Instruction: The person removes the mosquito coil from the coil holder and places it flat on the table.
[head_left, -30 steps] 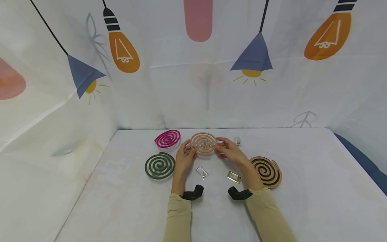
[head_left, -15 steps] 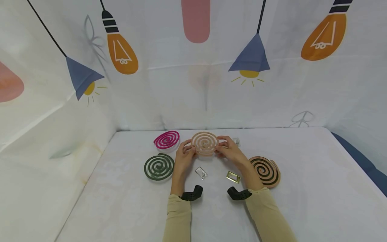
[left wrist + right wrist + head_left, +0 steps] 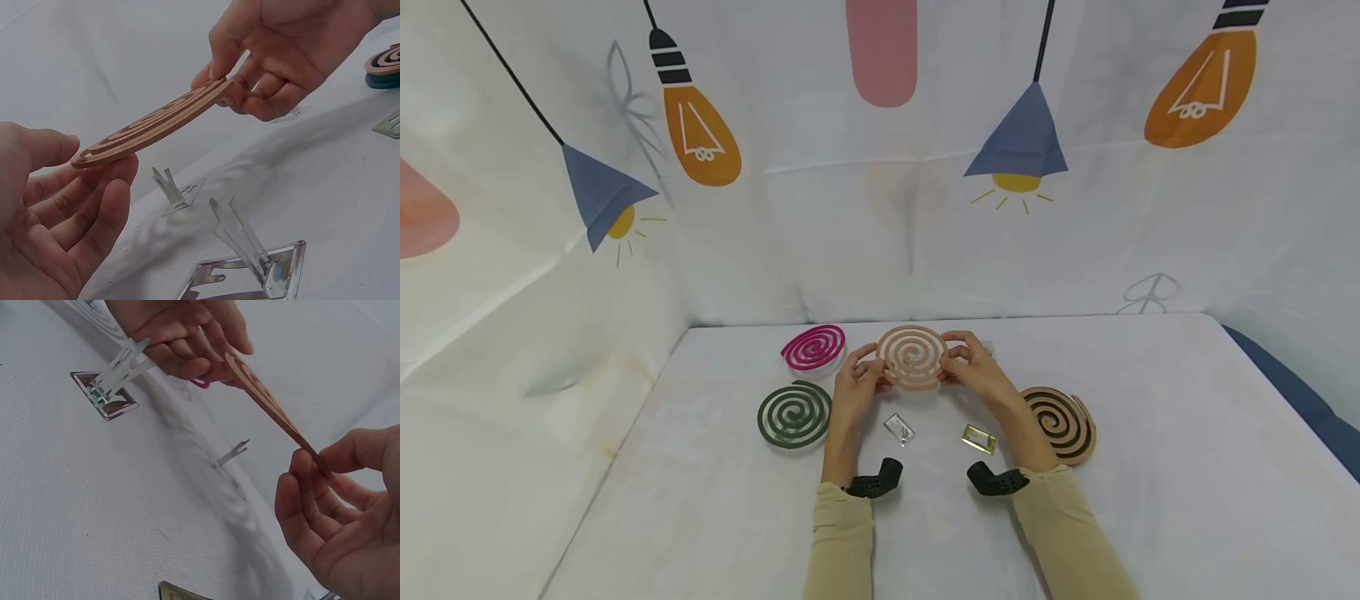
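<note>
A tan spiral coil (image 3: 912, 358) is held above the far part of the table between both hands. My left hand (image 3: 854, 396) pinches its left edge with thumb and fingers; my right hand (image 3: 981, 375) pinches the right edge. In the left wrist view the coil (image 3: 156, 122) is tilted, clear of the table, between the left hand (image 3: 62, 212) and the right hand (image 3: 281, 56). Below it two metal stands (image 3: 240, 240) have upright forked prongs. The right wrist view shows the coil (image 3: 275, 406) edge-on, pinched by the right hand (image 3: 350, 506).
A pink coil (image 3: 813, 347) and a green coil (image 3: 794, 414) lie on the left. A tan-and-dark coil stack (image 3: 1060, 425) sits beside the right forearm. Nearer are a silver stand (image 3: 899, 429) and a gold stand (image 3: 980, 439). A patterned sheet (image 3: 850, 233) hangs behind the table.
Both hands and the tan coil have shifted slightly to the right over the table. The grip on the coil looks the same, and the other coils have stayed in place.
</note>
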### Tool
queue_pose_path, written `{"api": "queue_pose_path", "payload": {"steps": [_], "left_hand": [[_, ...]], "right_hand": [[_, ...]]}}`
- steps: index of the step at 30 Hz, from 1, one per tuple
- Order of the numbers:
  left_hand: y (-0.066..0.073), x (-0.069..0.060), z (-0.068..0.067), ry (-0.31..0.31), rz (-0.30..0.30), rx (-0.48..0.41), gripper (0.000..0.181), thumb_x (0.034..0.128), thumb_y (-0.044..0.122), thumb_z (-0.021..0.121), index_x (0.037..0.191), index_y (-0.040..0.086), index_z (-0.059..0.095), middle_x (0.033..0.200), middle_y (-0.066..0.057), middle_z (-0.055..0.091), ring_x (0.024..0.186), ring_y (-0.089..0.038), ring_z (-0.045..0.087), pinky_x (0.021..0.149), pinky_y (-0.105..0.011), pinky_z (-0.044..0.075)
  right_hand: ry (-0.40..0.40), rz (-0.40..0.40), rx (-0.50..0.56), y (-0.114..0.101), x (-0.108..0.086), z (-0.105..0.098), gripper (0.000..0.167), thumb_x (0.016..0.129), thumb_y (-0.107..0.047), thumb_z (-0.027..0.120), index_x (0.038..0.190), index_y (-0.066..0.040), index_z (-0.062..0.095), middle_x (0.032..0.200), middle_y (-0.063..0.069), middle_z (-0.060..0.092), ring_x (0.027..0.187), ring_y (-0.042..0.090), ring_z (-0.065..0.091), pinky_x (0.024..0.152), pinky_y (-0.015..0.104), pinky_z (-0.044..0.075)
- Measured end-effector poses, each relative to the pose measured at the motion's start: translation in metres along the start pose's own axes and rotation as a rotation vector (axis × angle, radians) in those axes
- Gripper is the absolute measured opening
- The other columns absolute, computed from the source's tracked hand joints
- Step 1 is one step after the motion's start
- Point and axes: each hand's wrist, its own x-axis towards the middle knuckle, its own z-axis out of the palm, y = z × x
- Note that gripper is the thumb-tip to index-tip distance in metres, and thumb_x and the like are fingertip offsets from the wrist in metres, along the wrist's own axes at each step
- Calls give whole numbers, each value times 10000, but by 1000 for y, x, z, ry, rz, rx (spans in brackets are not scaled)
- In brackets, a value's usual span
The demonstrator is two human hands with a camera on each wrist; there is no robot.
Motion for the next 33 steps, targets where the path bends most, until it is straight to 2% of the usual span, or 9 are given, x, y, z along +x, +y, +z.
{"api": "queue_pose_path", "payload": {"steps": [3,8,10,15,18,27,33], "left_hand": [[1,0,0,-14,-1,13,377,948,100,549,1318,34,512,946,-204,677,660,-60,636,643,-250,550],[3,-1,0,-33,-8,36,352,944,79,544,1289,7,544,811,-84,677,630,-55,628,613,-234,545],[5,-2,0,-52,9,61,343,944,60,532,1277,-16,547,786,-72,674,619,-51,624,608,-228,546],[9,-3,-1,-99,65,124,328,943,51,527,1258,-40,555,838,-226,681,607,-52,617,617,-220,550],[11,-4,0,-107,68,144,326,943,68,535,1254,-25,563,888,-273,676,605,-57,615,623,-220,550],[16,-3,2,-134,51,124,298,933,70,558,1219,-10,583,861,-214,685,589,-86,633,625,-337,575],[17,-5,4,-145,49,126,271,922,73,582,1181,-5,607,895,-213,672,557,-76,634,554,-264,552]], "right_hand": [[-6,-2,-14,-1,-2,-1,469,931,-45,508,1360,-38,319,960,88,522,768,130,612,744,248,538],[-13,-28,-31,-2,-5,-5,453,939,-51,513,1360,-28,347,947,82,524,746,107,603,729,245,538],[-11,-44,-27,-3,-7,-6,451,934,-46,521,1355,-19,361,942,81,530,731,101,600,715,243,542],[-4,-59,-41,-8,-10,-8,438,931,-48,524,1344,-22,382,927,85,539,708,115,596,694,257,547],[-2,-60,-66,-10,-11,-9,427,937,-60,520,1341,-31,385,931,102,542,704,119,592,695,265,546],[24,-87,-128,-16,-13,-13,425,908,-14,505,1323,-32,417,1003,152,502,666,108,591,680,259,547],[12,-75,-154,-21,-17,-17,441,901,-14,498,1332,-69,421,1035,142,481,697,112,590,697,263,545]]}}
